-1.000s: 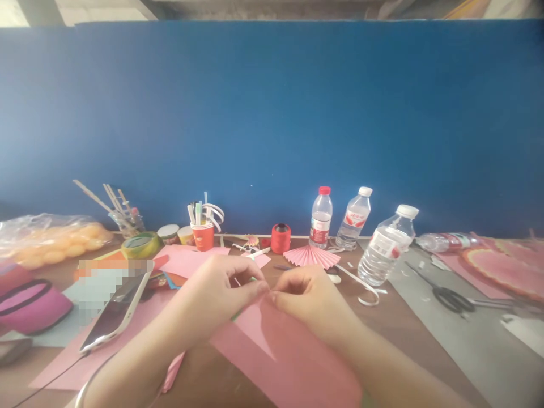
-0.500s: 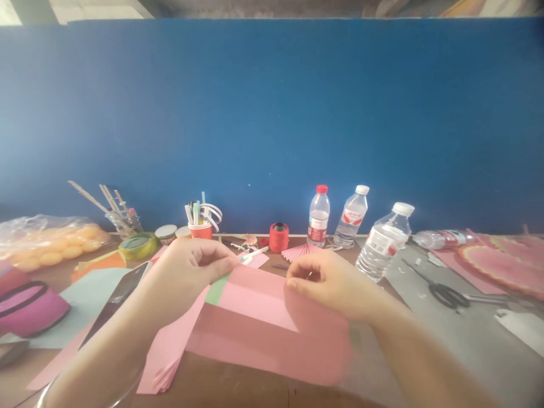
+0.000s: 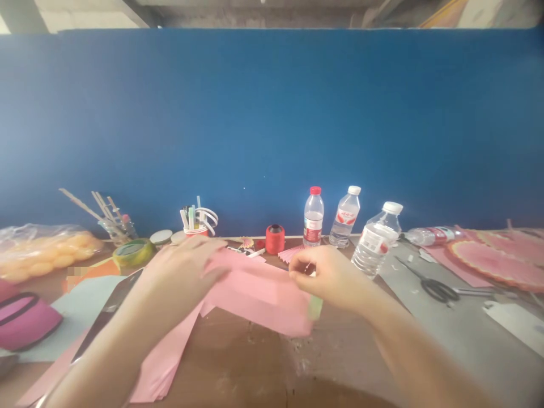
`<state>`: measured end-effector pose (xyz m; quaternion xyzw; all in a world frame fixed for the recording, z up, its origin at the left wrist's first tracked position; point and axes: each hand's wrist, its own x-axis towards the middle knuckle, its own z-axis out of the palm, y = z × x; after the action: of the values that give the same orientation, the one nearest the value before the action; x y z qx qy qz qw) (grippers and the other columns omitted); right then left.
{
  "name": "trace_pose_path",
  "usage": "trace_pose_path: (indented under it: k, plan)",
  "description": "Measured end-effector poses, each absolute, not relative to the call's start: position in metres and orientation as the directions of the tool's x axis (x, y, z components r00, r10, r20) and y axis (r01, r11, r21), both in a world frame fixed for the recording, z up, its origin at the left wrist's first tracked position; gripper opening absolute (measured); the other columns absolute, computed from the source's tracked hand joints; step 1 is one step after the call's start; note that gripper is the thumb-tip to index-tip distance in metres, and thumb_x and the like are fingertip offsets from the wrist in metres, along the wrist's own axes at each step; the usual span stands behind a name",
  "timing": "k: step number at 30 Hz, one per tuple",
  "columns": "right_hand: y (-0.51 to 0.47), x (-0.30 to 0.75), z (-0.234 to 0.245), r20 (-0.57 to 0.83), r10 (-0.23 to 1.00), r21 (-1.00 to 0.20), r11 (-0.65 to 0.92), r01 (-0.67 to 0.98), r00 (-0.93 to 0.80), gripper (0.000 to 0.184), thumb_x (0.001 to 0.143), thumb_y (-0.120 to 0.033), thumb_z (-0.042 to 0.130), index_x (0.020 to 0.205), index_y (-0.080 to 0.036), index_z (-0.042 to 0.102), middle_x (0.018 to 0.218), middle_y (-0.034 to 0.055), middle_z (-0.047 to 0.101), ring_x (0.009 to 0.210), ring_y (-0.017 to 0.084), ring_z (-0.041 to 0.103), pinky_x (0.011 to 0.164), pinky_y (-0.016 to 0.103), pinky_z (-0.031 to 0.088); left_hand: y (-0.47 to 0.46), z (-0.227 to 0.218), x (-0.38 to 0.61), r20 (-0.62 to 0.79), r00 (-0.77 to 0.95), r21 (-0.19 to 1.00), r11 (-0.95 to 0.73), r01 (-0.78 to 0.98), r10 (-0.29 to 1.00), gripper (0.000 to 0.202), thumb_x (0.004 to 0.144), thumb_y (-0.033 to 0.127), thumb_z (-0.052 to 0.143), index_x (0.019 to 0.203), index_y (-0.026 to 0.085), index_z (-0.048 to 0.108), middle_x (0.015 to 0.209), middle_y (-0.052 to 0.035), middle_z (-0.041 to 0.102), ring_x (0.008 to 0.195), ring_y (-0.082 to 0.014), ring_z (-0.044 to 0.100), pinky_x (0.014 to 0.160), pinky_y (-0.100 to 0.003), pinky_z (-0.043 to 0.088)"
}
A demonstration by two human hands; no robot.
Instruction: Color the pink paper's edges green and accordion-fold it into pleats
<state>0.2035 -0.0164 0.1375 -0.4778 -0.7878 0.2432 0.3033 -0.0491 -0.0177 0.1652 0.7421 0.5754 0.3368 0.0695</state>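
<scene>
A sheet of pink paper (image 3: 259,297) hangs between my two hands above the brown table, its lower edge smeared by motion. At the paper's left end, my left hand (image 3: 182,272) is closed on it, the fingers partly blurred. My right hand (image 3: 318,275) pinches its right end between thumb and curled fingers. A small bit of green (image 3: 315,307) shows by the sheet's right edge. Under my left forearm lie more pink sheets (image 3: 164,368). Just beyond my right hand is a pleated pink paper fan (image 3: 290,253), partly hidden.
Three bottles, one a red-capped bottle (image 3: 313,218), stand at the back beside a red spool (image 3: 275,239). Black scissors (image 3: 437,289) lie on the grey surface at right. At left are green tape (image 3: 134,253), a pink-purple pouch (image 3: 29,323) and a bag of yellow balls (image 3: 51,252).
The pink sheet has lifted off the table and swung up, so its lower edge sits higher and bare brown table shows below. Both hands remain at its ends; the view has shifted slightly.
</scene>
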Motion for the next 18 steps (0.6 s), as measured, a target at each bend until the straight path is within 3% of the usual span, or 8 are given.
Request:
trace_pose_path:
  k: [3, 5, 7, 9, 12, 18]
  plan:
    - [-0.019, 0.198, 0.135, 0.263, 0.885, -0.645, 0.457, 0.612, -0.383, 0.014, 0.073, -0.014, 0.048, 0.064, -0.020, 0.057, 0.066, -0.0012, 0.060, 0.058, 0.012, 0.050, 0.051, 0.026, 0.032, -0.016, 0.155, -0.039, 0.529, 0.280, 0.147, -0.411, 0.900, 0.801, 0.027, 0.080, 0.037, 0.061, 0.104, 0.026, 0.067, 0.133, -0.0076, 0.049, 0.129, -0.0350, 0.032, 0.108, -0.052, 0.010]
    - [-0.020, 0.197, 0.135, 0.270, 0.876, -0.639, 0.474, 0.606, -0.400, 0.014, 0.072, -0.013, 0.048, 0.065, -0.020, 0.058, 0.068, -0.0009, 0.061, 0.061, 0.013, 0.051, 0.051, 0.026, 0.032, -0.014, 0.151, -0.034, 0.550, 0.371, 0.023, -0.458, 0.889, 0.748, 0.026, 0.084, 0.035, 0.054, 0.106, 0.026, 0.065, 0.134, -0.0083, 0.047, 0.128, -0.0338, 0.034, 0.107, -0.053, 0.015]
    - [-0.020, 0.196, 0.136, 0.273, 0.869, -0.643, 0.483, 0.594, -0.412, 0.014, 0.071, -0.012, 0.048, 0.066, -0.020, 0.058, 0.071, -0.0003, 0.063, 0.065, 0.014, 0.054, 0.052, 0.026, 0.033, -0.015, 0.147, -0.030, 0.464, 0.418, 0.123, -0.524, 0.843, 0.781, 0.025, 0.084, 0.029, 0.052, 0.106, 0.028, 0.064, 0.122, -0.0041, 0.057, 0.115, -0.0273, 0.049, 0.099, -0.044, 0.033]
    - [-0.021, 0.194, 0.137, 0.282, 0.869, -0.661, 0.483, 0.575, -0.406, 0.015, 0.072, -0.012, 0.048, 0.068, -0.021, 0.060, 0.074, 0.0003, 0.065, 0.069, 0.015, 0.056, 0.055, 0.026, 0.036, -0.017, 0.145, -0.026, 0.305, 0.441, 0.298, -0.524, 0.798, 0.844, 0.023, 0.084, 0.026, 0.048, 0.099, 0.028, 0.065, 0.100, 0.0008, 0.066, 0.092, -0.0200, 0.059, 0.081, -0.032, 0.044]
    - [-0.021, 0.191, 0.139, 0.296, 0.877, -0.715, 0.466, 0.522, -0.377, 0.013, 0.076, -0.017, 0.052, 0.073, -0.022, 0.063, 0.079, -0.0002, 0.067, 0.075, 0.016, 0.059, 0.062, 0.027, 0.041, -0.021, 0.142, -0.020, 0.191, 0.386, 0.439, -0.430, 0.789, 0.903, 0.022, 0.085, 0.030, 0.044, 0.083, 0.026, 0.065, 0.078, 0.0029, 0.066, 0.071, -0.0160, 0.059, 0.062, -0.027, 0.042]
    - [-0.021, 0.188, 0.137, 0.292, 0.888, -0.775, 0.437, 0.456, -0.355, 0.011, 0.078, -0.027, 0.060, 0.074, -0.024, 0.070, 0.077, -0.0016, 0.068, 0.074, 0.015, 0.059, 0.063, 0.027, 0.042, -0.026, 0.146, -0.018, 0.184, 0.336, 0.465, -0.383, 0.798, 0.924, 0.021, 0.084, 0.031, 0.046, 0.076, 0.025, 0.065, 0.073, 0.0032, 0.066, 0.069, -0.0159, 0.056, 0.062, -0.027, 0.038]
